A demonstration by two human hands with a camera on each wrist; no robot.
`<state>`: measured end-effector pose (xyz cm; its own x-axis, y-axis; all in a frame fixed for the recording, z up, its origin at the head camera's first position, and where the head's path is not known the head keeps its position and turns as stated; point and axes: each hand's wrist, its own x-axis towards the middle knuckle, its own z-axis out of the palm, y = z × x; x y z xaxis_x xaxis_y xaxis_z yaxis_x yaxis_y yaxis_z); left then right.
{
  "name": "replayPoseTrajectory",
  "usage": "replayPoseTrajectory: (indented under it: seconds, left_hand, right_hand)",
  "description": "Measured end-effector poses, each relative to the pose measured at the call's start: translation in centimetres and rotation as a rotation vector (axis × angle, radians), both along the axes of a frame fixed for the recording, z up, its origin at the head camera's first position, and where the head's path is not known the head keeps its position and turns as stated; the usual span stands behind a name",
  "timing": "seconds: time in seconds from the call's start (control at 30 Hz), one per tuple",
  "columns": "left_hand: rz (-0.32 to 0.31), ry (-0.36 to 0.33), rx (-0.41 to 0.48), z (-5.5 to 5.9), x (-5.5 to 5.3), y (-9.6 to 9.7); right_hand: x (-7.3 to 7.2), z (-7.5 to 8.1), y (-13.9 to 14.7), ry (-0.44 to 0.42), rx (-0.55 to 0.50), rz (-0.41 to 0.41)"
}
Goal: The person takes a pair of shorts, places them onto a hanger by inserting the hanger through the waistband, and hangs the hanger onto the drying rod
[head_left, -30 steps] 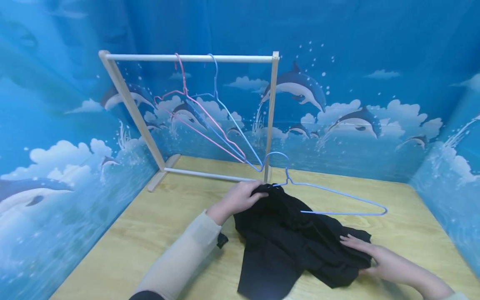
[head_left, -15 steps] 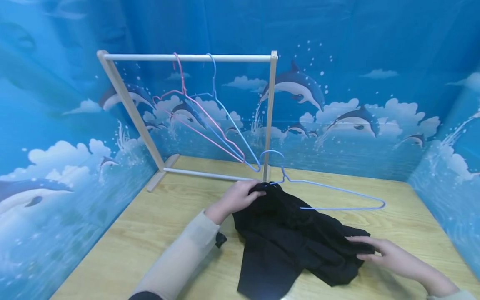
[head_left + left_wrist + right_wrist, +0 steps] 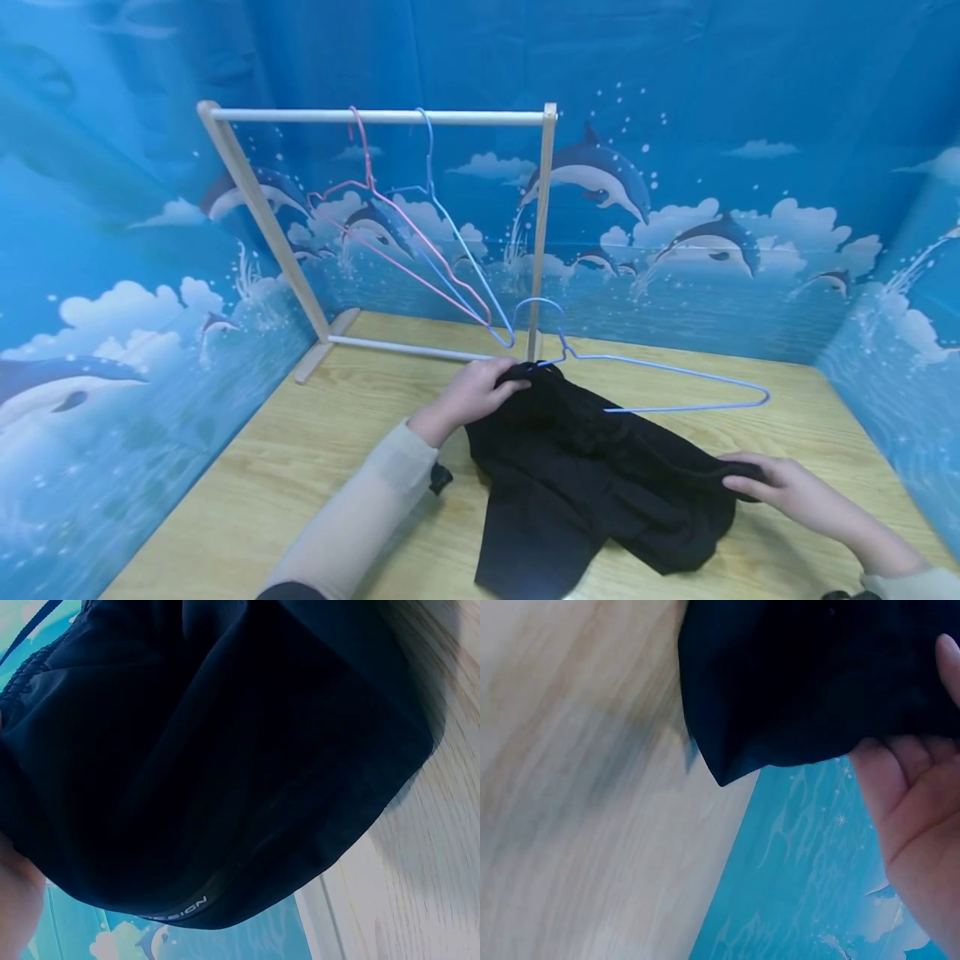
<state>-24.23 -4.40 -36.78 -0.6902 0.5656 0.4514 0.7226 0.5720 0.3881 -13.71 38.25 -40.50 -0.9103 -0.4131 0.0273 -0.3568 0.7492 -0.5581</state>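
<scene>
Black shorts (image 3: 555, 483) with a gathered waistband (image 3: 34, 671) and pale lettering near one edge lie partly lifted above the table. My left hand (image 3: 476, 392) grips their upper left end, beside a blue wire hanger (image 3: 675, 365). That hanger's left end is hidden inside the shorts; its hook points up and its right end sticks out over the cloth. In the head view, my right hand (image 3: 783, 492) pinches the shorts' right end between thumb and fingers, a little above the table. The right wrist view shows the fingers (image 3: 881, 776) behind the cloth's edge.
A clothes rack (image 3: 543, 225) with wooden posts and a white bar stands at the back left. A pink hanger (image 3: 420, 229) and another blue hanger (image 3: 467, 250) hang from it. Dolphin-print curtains (image 3: 697, 167) surround the wooden table (image 3: 300, 450).
My right hand has gone from lying against the shorts to pinching their right end, drawing it rightward and up. The held hanger has tipped slightly up and left. My left hand stays nearly still.
</scene>
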Motion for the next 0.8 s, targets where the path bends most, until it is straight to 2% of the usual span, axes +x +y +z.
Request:
replayPoseTrajectory:
  seconds: [0.2,0.37,0.47,0.6,0.8]
  left_hand:
    - [-0.002,-0.008,-0.009,0.0,0.0,-0.1]
    - [-0.018,0.023,-0.023,-0.1,0.0,-0.3]
    - [-0.035,0.055,-0.018,-0.1,0.0,-0.4]
    - [-0.05,0.076,-0.016,-0.1,-0.1,-0.5]
    - [-0.048,0.064,-0.058,0.0,0.0,-0.5]
  right_hand:
    - [-0.1,0.2,0.0,-0.064,-0.017,0.012]
    - [0.0,0.5,-0.1,-0.05,0.036,-0.083]
    - [0.0,0.8,0.1,-0.001,0.071,-0.138]
    - [-0.2,1.3,0.5,0.046,0.079,-0.171]
    - [-0.5,2.4,0.9,-0.004,0.089,-0.227]
